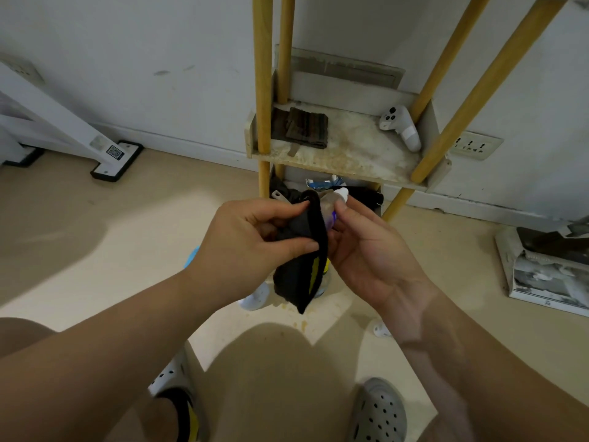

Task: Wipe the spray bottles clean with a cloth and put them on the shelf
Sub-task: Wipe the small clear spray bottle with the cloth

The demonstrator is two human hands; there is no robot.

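Observation:
My left hand (245, 247) grips a black cloth with a yellow stripe (302, 269), thumb and fingers pinching its upper part. The cloth hangs down and presses against a small clear spray bottle with a white cap (333, 202). My right hand (366, 247) holds that bottle from the right, fingers curled round it; most of the bottle is hidden by the cloth and fingers. Both hands are in front of a white shelf with yellow wooden legs (350, 161). More bottles stand on the floor below the cloth (258, 298), partly hidden.
On the shelf lie a dark folded cloth (306, 127) and a white game controller (401, 126). The lower tier holds dark items (363, 194). A wall socket (476, 145) is at right, a framed picture (548, 272) on the floor, a white stand base (116, 161) at left.

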